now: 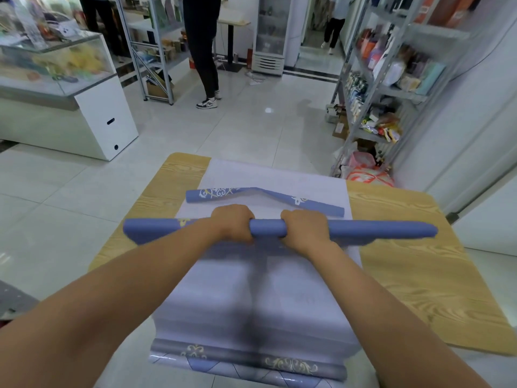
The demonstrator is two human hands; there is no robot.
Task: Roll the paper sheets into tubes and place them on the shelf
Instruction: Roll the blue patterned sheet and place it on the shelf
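Wood-grain table point(419, 275) in foreground, on white tiled floor point(251, 127); glass display counter point(56, 68) far left; glass-door fridge point(271, 32) at back; person in black trousers point(202, 51), sneakers point(207, 103), standing between counter and fridge; second person point(334, 26) in doorway beyond.

Matt paper tube point(267, 228), wood-grain table point(414, 264)

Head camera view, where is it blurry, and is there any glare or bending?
Head view: motion blur softens the blue paper roll and the sheets beneath; a glare spot sits on the floor tiles; wide-angle distortion tilts the right-hand shelf.
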